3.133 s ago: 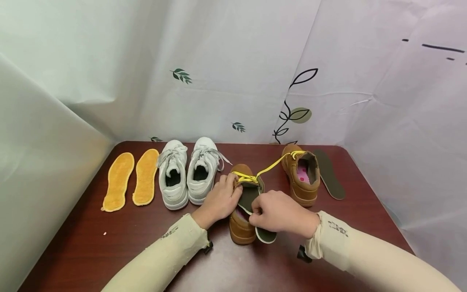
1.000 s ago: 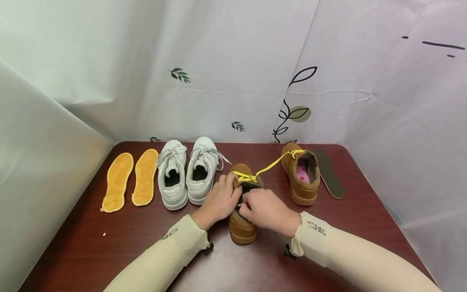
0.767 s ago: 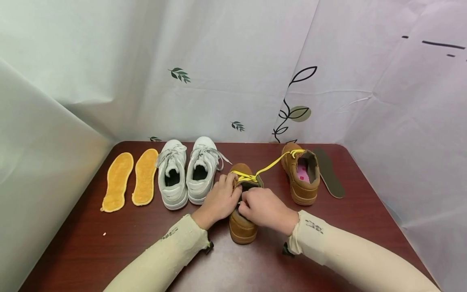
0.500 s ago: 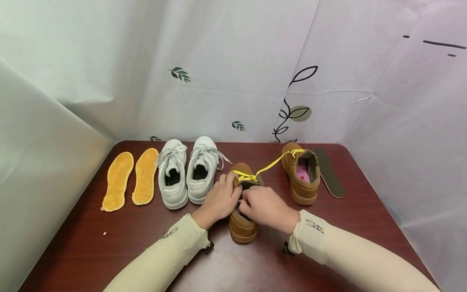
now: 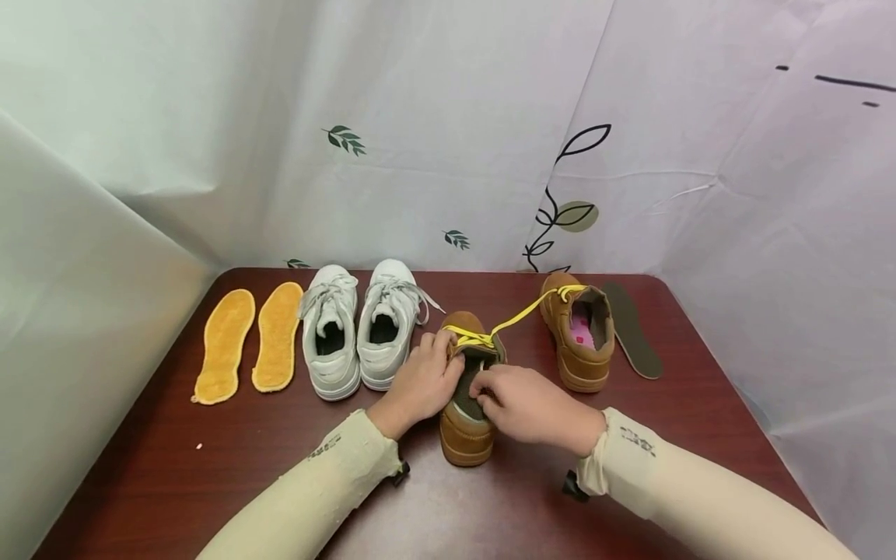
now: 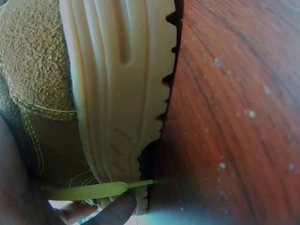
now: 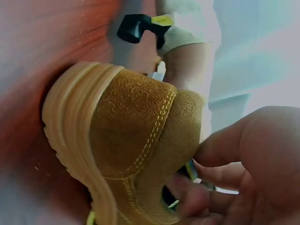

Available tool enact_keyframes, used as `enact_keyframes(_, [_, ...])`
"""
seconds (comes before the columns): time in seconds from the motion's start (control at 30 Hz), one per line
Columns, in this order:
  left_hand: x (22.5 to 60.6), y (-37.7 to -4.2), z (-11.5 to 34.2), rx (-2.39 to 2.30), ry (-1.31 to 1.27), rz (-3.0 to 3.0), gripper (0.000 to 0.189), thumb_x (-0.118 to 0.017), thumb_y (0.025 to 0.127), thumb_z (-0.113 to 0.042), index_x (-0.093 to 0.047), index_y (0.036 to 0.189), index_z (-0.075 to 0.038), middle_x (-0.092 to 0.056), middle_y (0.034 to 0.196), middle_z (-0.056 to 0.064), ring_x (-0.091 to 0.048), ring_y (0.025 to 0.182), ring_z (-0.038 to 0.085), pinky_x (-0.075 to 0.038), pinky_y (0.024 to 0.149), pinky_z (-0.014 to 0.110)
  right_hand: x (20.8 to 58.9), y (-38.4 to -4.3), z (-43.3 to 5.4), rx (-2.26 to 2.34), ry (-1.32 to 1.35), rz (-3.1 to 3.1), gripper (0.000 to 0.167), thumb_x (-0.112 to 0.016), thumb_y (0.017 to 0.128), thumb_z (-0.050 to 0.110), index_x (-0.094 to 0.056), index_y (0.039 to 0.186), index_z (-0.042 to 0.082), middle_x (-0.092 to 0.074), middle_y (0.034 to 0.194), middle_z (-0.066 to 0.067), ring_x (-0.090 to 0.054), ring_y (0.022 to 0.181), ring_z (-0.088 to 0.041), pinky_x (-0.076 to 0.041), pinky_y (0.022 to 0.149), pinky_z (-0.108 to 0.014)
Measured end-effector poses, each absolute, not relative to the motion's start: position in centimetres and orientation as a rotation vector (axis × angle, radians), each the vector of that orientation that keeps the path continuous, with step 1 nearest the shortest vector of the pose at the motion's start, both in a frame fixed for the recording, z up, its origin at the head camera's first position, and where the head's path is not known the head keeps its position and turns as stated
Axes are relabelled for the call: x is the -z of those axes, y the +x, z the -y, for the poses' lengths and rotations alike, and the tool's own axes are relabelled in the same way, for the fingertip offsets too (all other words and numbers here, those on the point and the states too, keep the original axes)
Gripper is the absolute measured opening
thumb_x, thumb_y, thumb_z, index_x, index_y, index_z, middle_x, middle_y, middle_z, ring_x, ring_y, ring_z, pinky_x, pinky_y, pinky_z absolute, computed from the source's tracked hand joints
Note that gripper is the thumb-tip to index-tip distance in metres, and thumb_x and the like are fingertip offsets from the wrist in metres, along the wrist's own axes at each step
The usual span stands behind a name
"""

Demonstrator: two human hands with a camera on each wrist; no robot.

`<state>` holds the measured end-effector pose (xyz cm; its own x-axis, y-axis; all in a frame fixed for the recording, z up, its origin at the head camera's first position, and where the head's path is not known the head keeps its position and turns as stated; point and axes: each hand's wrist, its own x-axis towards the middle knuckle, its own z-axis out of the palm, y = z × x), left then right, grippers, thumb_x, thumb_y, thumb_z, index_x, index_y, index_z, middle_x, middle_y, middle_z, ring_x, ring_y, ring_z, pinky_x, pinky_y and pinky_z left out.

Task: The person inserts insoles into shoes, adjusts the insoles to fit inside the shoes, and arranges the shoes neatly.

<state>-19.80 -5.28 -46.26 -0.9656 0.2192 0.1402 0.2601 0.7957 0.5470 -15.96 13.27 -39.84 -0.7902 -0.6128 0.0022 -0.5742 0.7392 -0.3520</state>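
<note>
In the head view, a brown suede shoe [image 5: 467,443] with a yellow lace stands at the middle front, toe away from me. My left hand [image 5: 420,385] grips its left side near the lacing. The left wrist view has the sole edge and the lace tip [image 6: 101,191] by the fingers. A dark green insole [image 5: 470,404] lies inside the shoe, its pale heel edge showing. My right hand [image 5: 528,404], fingers curled over the right collar, pinches the insole's edge. In the right wrist view, thumb and fingertips [image 7: 192,199] dip into the opening, partly hidden by the heel.
A second brown shoe [image 5: 577,342] stands at the back right, the yellow lace [image 5: 521,314] stretching between both shoes. Beside it lies another dark insole [image 5: 633,334]. Two white sneakers [image 5: 332,334] stand left of centre. Two orange fleece insoles [image 5: 225,346] lie at the far left.
The insole, earlier sticking out behind the shoe, now lies inside it. My right hand pushed forward into the opening, then drew back slightly right. My left hand stays in place.
</note>
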Motion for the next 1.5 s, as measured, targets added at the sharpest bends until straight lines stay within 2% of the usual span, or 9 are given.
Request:
enact_keyframes(0.2, [46.0, -19.8, 5.3, 0.908, -0.382, 2.924, 0.030, -0.042, 0.101, -0.040, -0.050, 0.123, -0.020, -0.052, 0.112, 0.010, -0.059, 0.098, 0.032, -0.050, 0.073, 0.048, 40.1, -16.1, -13.7, 0.742, -0.821, -2.763, 0.019, -0.069, 0.092, 0.024, -0.069, 0.109, 0.017, -0.060, 0.074, 0.008, -0.054, 0.064, -0.006, -0.048, 0.060, -0.027])
enact_keyframes(0.4, [46.1, -19.7, 5.2, 0.907, -0.391, 2.929, 0.031, -0.041, 0.101, -0.040, -0.049, 0.123, -0.020, -0.052, 0.112, 0.010, -0.060, 0.097, 0.032, -0.051, 0.073, 0.049, 40.1, -15.7, -13.0, 0.526, -0.793, -2.875, 0.058, -0.068, 0.087, 0.058, -0.065, 0.124, 0.014, -0.068, 0.105, 0.005, -0.061, 0.086, -0.008, -0.052, 0.076, -0.031])
enact_keyframes(0.53, [46.0, -19.7, 5.1, 0.912, -0.397, 2.918, 0.030, -0.042, 0.101, -0.040, -0.050, 0.122, -0.020, -0.052, 0.111, 0.010, -0.060, 0.097, 0.032, -0.051, 0.074, 0.048, 39.9, -15.7, -12.9, 0.386, -0.838, -2.904, 0.067, -0.062, 0.085, 0.069, -0.068, 0.121, 0.013, -0.066, 0.100, 0.002, -0.062, 0.087, -0.012, -0.053, 0.075, -0.034])
enact_keyframes(0.67, [46.1, -19.7, 5.1, 0.921, -0.398, 2.928, 0.030, -0.041, 0.101, -0.040, -0.049, 0.122, -0.020, -0.052, 0.112, 0.010, -0.059, 0.097, 0.031, -0.050, 0.074, 0.048, 39.8, -15.4, -13.3, 0.232, -0.948, -2.926, 0.071, -0.055, 0.089, 0.071, -0.070, 0.123, 0.010, -0.058, 0.094, 0.000, -0.056, 0.083, -0.014, -0.050, 0.072, -0.035])
enact_keyframes(0.73, [46.1, -19.7, 5.1, 0.922, -0.396, 2.933, 0.030, -0.041, 0.102, -0.041, -0.049, 0.123, -0.021, -0.052, 0.112, 0.010, -0.059, 0.098, 0.031, -0.050, 0.075, 0.048, 39.8, -15.1, -13.7, 0.189, -1.030, -2.949, 0.070, -0.055, 0.091, 0.068, -0.070, 0.124, 0.008, -0.054, 0.095, -0.001, -0.052, 0.083, -0.015, -0.050, 0.073, -0.034])
enact_keyframes(0.97, [46.3, -19.8, 5.1, 0.904, -0.377, 2.923, 0.031, -0.041, 0.101, -0.042, -0.050, 0.122, -0.021, -0.052, 0.112, 0.010, -0.060, 0.097, 0.032, -0.050, 0.073, 0.048, 40.0, -14.5, -14.7, 0.115, -1.345, -3.070, 0.045, -0.060, 0.095, 0.055, -0.076, 0.104, 0.014, -0.062, 0.096, 0.001, -0.052, 0.083, -0.018, -0.048, 0.076, -0.034])
enact_keyframes(1.07, [46.2, -19.8, 5.1, 0.898, -0.371, 2.921, 0.030, -0.042, 0.101, -0.042, -0.050, 0.121, -0.020, -0.053, 0.112, 0.010, -0.060, 0.097, 0.032, -0.051, 0.073, 0.048, 40.2, -14.6, -14.9, 0.099, -1.411, -3.043, 0.046, -0.057, 0.097, 0.053, -0.077, 0.108, 0.014, -0.064, 0.100, 0.001, -0.055, 0.087, -0.018, -0.049, 0.078, -0.036])
enact_keyframes(1.27, [46.1, -19.8, 5.1, 0.900, -0.373, 2.923, 0.030, -0.041, 0.101, -0.042, -0.050, 0.120, -0.021, -0.053, 0.111, 0.010, -0.060, 0.097, 0.032, -0.050, 0.073, 0.047, 40.6, -14.6, -15.1, 0.052, -1.445, -3.020, 0.049, -0.050, 0.100, 0.055, -0.077, 0.102, 0.014, -0.063, 0.091, 0.002, -0.056, 0.085, -0.018, -0.047, 0.073, -0.036])
enact_keyframes(1.5, [46.0, -19.7, 5.0, 0.895, -0.358, 2.927, 0.031, -0.041, 0.101, -0.042, -0.050, 0.121, -0.021, -0.053, 0.111, 0.010, -0.060, 0.097, 0.032, -0.051, 0.072, 0.047, 40.4, -14.8, -15.1, 0.041, -1.459, -2.971, 0.049, -0.047, 0.101, 0.056, -0.076, 0.100, 0.016, -0.061, 0.091, 0.004, -0.054, 0.086, -0.018, -0.044, 0.073, -0.035])
